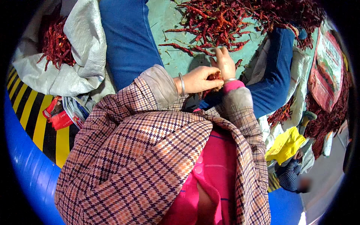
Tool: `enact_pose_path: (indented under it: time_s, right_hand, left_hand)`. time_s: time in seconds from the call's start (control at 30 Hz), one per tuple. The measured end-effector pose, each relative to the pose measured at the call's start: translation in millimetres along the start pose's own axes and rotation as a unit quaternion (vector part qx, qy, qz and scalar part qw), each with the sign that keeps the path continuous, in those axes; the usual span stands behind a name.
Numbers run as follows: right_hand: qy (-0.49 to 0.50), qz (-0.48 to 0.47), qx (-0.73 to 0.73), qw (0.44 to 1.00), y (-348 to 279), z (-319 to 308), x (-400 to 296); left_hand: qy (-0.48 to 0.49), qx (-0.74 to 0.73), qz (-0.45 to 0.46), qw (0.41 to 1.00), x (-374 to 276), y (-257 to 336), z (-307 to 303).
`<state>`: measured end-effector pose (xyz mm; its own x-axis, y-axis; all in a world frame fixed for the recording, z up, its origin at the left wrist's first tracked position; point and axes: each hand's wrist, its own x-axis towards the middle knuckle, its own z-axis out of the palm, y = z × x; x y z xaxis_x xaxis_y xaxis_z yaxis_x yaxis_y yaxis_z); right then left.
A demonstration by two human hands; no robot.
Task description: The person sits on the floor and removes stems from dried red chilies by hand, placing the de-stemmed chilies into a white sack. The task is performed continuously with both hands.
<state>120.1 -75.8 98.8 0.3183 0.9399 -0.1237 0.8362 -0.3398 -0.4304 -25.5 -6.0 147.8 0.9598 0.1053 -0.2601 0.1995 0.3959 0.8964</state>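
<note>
My left hand (200, 79), with a silver bangle at its wrist, is curled around some dried red chili peppers (215, 76), which show between thumb and fingers. Just beyond it, my right hand (224, 64) reaches over the pale green surface (177, 63) to the near edge of a loose heap of dried red chilies (216, 21). Its fingertips meet the end of one long chili (203, 50); whether they grip it is unclear. The two hands are close together, the left fingers beside the right wrist. Bits of stem lie scattered on the surface.
A white woven sack (84, 36) at the left holds more dried chilies (57, 42). My blue-trousered legs (126, 36) flank the heap. A yellow bag (285, 144) and a red-and-white sack (326, 73) lie at the right. Another person (291, 174) is low on the right.
</note>
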Motion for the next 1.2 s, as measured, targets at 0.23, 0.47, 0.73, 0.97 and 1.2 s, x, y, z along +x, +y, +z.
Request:
enact_pose_path:
  time_s: [0.23, 0.47, 0.73, 0.97, 1.2]
  right_hand:
    - [0.114, 0.017, 0.157, 0.981, -9.1, 51.2, 52.4]
    - [0.116, 0.206, 0.595, 0.768, 16.4, -21.2, 6.1]
    - [0.111, 0.200, 0.612, 0.757, -25.2, -8.8, -17.5]
    - [0.055, 0.334, 0.768, 0.543, -34.4, -21.6, -26.2]
    - [-0.019, 0.260, 0.545, 0.797, 45.2, -18.0, -38.2]
  left_hand:
    - [0.189, 0.021, 0.066, 0.980, -0.6, -17.5, -3.6]
    - [0.293, -0.130, -0.026, 0.947, 14.5, -9.1, -35.4]
    - [0.165, 0.023, -0.055, 0.985, 15.3, -20.9, -26.0]
    - [0.122, 0.068, 0.037, 0.990, 10.4, -12.1, -24.1]
    - [0.140, 0.109, 0.140, 0.974, 9.4, 17.0, -20.9]
